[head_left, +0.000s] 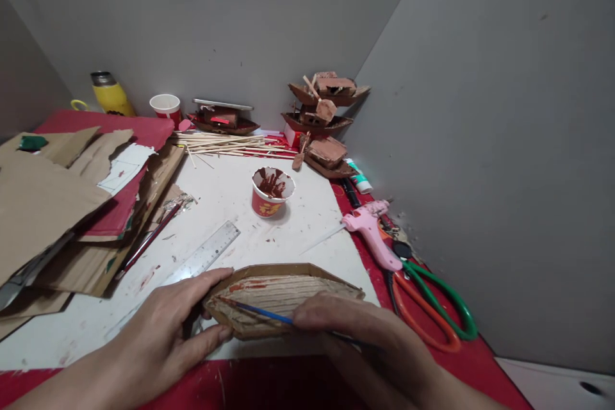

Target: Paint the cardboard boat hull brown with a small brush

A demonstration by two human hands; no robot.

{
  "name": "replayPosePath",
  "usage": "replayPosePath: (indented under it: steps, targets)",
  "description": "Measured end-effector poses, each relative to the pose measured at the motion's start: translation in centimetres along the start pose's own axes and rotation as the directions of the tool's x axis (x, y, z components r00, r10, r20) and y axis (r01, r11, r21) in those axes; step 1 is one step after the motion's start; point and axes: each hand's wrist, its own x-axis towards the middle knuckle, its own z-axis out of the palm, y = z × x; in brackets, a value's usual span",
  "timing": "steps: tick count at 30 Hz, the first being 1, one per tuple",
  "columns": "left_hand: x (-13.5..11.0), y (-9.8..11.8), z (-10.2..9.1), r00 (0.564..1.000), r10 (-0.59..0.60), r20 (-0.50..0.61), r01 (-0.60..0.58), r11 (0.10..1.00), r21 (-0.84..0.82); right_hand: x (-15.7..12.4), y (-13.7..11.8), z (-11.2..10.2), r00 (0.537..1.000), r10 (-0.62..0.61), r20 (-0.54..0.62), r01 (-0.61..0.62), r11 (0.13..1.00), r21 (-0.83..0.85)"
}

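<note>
A cardboard boat hull [283, 291] with ridged corrugated inside lies in front of me, with reddish-brown paint streaks along its far inner side. My left hand [177, 320] grips its left end between thumb and fingers. In my right hand [365, 333] is a thin blue paintbrush [266, 314], its tip touching the inside of the hull near the left end. Part of the brush handle runs under my right hand. Beyond the hull stands a red paper cup [268, 205], its inner wall smeared with brown paint.
Cardboard sheets [43, 205] pile up at left beside a clear ruler [211, 250]. Wooden sticks [235, 143] and brown model boats [331, 157] sit at the back. On the right lie a pink glue gun [372, 230] and scissors with an orange handle [423, 317]. A yellow bottle [113, 96] stands behind.
</note>
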Motion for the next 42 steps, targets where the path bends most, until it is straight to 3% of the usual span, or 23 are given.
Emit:
replayPosePath:
  steps: [4,9,13,21,27,34,38,42]
  targets:
    - [0.0,0.1,-0.1,1.000,-0.007,0.003,0.007,1.000,-0.002,0.0,0.3,-0.2,0.999,0.009,0.037,-0.009,1.000,-0.013]
    - [0.1,0.0,-0.1,1.000,-0.005,0.014,0.006,1.000,-0.014,0.5,-0.1,-0.6,0.999,0.006,-0.033,-0.008,0.999,-0.049]
    - [0.2,0.0,-0.1,1.000,0.012,0.023,-0.012,1.000,-0.018,0.4,-0.5,-0.4,1.000,0.015,-0.006,-0.015,1.000,0.005]
    - [0.3,-0.1,-0.2,0.999,0.027,0.025,-0.027,1.000,-0.010,0.3,0.3,-0.7,1.000,0.001,0.006,-0.001,0.997,-0.083]
    - [0.3,0.0,-0.2,0.999,0.031,0.017,-0.031,1.000,-0.006,0.3,-0.2,-0.6,0.999,-0.011,0.038,0.013,0.999,-0.052]
    - [0.3,-0.1,-0.3,0.999,0.027,0.039,-0.027,1.000,0.007,-0.2,0.4,-1.8,0.998,0.044,0.050,-0.032,0.976,-0.217]
    - [0.4,0.0,-0.3,0.999,0.032,0.044,-0.032,0.999,-0.005,-0.2,0.4,-1.8,1.000,0.016,0.015,-0.012,0.976,-0.216]
    - [0.4,0.1,-0.3,0.999,0.039,0.024,-0.039,0.999,-0.010,0.2,0.2,-1.7,0.998,-0.013,0.056,0.027,0.966,-0.256]
